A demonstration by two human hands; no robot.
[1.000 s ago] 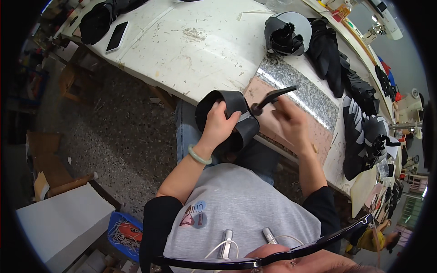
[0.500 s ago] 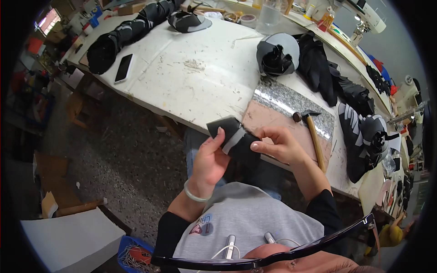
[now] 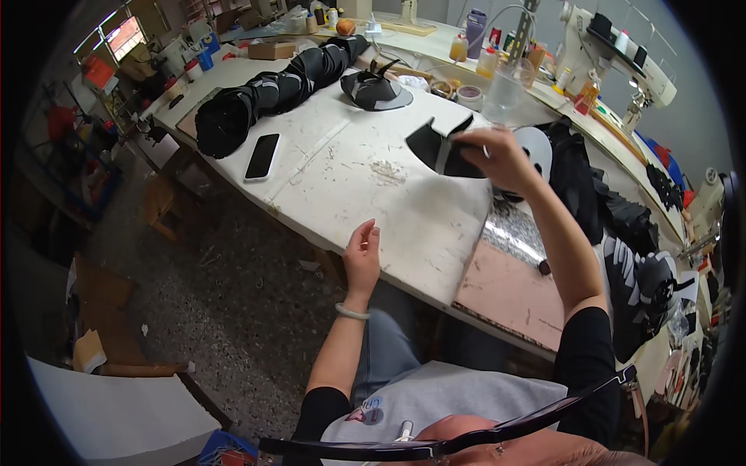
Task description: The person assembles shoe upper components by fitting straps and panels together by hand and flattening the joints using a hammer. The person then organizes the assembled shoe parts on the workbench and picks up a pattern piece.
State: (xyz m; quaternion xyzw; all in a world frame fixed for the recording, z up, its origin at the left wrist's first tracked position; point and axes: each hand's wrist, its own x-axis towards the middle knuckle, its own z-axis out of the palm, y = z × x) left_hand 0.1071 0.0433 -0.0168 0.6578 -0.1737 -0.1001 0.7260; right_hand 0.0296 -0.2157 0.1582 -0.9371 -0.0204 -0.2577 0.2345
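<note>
My right hand (image 3: 497,159) is raised over the far side of the white table (image 3: 326,198), its fingers closed on one edge of a thin black piece with a grey stripe (image 3: 437,152). The piece hangs bent, with two pointed corners upward; whether it touches the tabletop I cannot tell. Behind that hand, partly covered, is a grey and black curved item (image 3: 536,147). Near the table's front edge my left hand (image 3: 362,260) hovers with fingers loosely bent and nothing visible in it.
A phone (image 3: 263,157) lies at left beside a long row of nested black pieces (image 3: 268,93). Farther back sits a black and grey strapped piece (image 3: 377,91). A pinkish board (image 3: 509,291) and a hammer head (image 3: 544,267), partly behind my forearm, are at right, near black material (image 3: 575,179).
My left hand has let go of the black piece. My right hand has carried it forward, away from my body, over the table. The view has shifted too.
</note>
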